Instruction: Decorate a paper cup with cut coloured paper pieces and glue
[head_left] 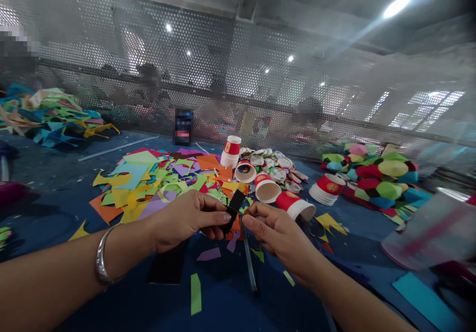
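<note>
Left forearm (55, 272) nearest, its hand (184, 223) pinches black paper (236, 202) slanting lengthwise forward-right.

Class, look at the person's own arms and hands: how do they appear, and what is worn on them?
Neither the left hand nor the right hand wears a glove. The left wrist carries a shiny, silver-coloured bangle, while the right wrist shows no jewellery. No sleeves are in view.

Head-worn view, facing forward and down, close above blue table (223, 297)
</note>
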{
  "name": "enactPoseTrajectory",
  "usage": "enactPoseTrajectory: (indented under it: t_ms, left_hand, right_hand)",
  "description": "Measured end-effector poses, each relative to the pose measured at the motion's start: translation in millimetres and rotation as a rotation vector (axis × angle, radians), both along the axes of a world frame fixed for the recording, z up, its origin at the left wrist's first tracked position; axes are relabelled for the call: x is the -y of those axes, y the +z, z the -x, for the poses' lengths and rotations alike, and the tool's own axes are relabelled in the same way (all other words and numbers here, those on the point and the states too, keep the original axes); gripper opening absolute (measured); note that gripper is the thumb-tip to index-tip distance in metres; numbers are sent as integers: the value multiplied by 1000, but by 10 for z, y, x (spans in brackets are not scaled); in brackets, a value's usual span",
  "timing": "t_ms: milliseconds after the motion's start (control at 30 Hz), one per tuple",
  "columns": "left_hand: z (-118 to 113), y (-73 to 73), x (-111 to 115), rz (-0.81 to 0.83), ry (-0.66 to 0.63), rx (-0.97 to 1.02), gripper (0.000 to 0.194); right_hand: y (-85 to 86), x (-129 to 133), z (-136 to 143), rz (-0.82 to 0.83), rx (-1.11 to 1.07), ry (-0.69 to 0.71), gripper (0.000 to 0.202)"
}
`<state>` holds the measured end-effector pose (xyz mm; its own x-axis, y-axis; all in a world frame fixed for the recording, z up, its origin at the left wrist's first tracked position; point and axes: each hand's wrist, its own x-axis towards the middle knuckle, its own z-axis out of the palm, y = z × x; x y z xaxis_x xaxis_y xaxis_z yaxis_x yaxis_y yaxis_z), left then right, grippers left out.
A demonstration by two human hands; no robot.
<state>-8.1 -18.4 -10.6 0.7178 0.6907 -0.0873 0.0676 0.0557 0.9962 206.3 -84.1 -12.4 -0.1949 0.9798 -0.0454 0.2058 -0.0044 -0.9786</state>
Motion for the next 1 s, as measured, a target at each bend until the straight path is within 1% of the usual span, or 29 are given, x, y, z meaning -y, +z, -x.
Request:
enactPoseTrajectory:
  t_ms: [133,333,533,1000]
  left_hand:
    - [-5,7,-6,-2,-5,-2,20]
    - [-15,9,-13,2,31,-16,20]
    - [-6,-7,-7,-11,2,4,18]
    - [-20,-8,-20,4,26,-6,21]
  right_hand:
    - [-4,3,5,-4,9,1,32]
    - [-4,8,24,4,0,-12,31]
    - [-6,5,16,2,-25,3,30]
    - [-7,8,10,-4,-10,13,31]
